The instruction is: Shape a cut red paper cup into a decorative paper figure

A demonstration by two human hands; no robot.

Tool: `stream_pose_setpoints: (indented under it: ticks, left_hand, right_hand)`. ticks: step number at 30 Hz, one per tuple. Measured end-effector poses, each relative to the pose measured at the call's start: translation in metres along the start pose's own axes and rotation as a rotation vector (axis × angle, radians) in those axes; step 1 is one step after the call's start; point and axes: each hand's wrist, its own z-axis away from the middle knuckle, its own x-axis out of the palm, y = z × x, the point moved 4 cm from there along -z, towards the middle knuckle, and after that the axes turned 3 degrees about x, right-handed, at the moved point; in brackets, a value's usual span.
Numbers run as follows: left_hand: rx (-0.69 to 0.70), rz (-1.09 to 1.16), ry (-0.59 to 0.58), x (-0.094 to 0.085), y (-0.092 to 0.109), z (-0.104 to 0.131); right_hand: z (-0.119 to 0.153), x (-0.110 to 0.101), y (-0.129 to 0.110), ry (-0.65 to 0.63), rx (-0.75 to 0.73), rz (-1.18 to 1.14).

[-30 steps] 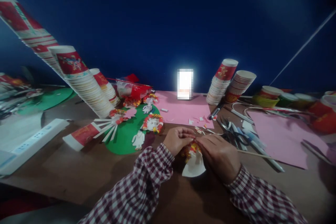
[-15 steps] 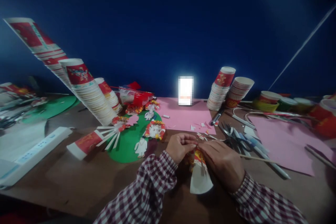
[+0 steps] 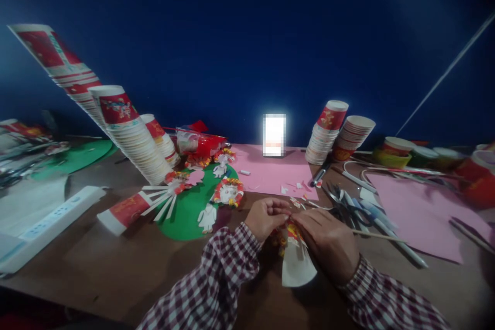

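Note:
At the table's front middle, my left hand (image 3: pixel 266 218) and my right hand (image 3: pixel 328 237) meet with their fingertips together. Both are closed on a cut paper cup (image 3: pixel 298 267), whose white flared part points toward me and whose red-and-yellow printed part runs up between my fingers. Its upper end is hidden by my fingers. Curled red and yellow paper bits show under my left palm. Left of my hands, a green paper sheet (image 3: pixel 178 229) carries a white paper figure (image 3: pixel 208 218) and a ring of curled red-and-yellow paper strips (image 3: pixel 228 192).
Tall leaning paper cup stacks (image 3: pixel 131 131) stand at the left, near a cup cut into splayed strips (image 3: pixel 126 211) and a power strip (image 3: pixel 54 224). Scissors (image 3: pixel 353 206) and pens lie at right beside pink paper (image 3: pixel 417 216). A blurred bright screen (image 3: pixel 274 135) stands at the back.
The white flared part of the cup has shifted slightly to the right. My hands stay nearly in place, fingertips still together.

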Motion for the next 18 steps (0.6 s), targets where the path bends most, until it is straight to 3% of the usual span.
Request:
stream_pose_setpoints:
  ticks: [7, 11, 14, 18]
  left_hand:
    - [0.009, 0.012, 0.005, -0.002, 0.002, -0.002]
    - [0.050, 0.003, 0.065, -0.004, 0.001, -0.003]
    - [0.087, 0.010, 0.112, -0.005, 0.000, -0.004]
    - [0.091, 0.014, 0.192, -0.007, 0.002, -0.004]
  right_hand:
    - [-0.005, -0.010, 0.016, -0.030, -0.001, 0.018]
    - [-0.006, -0.019, 0.029, 0.087, 0.117, 0.091]
    - [-0.005, -0.021, 0.029, 0.113, 0.202, 0.007]
    - [-0.002, -0.025, 0.021, 0.088, 0.162, -0.184]
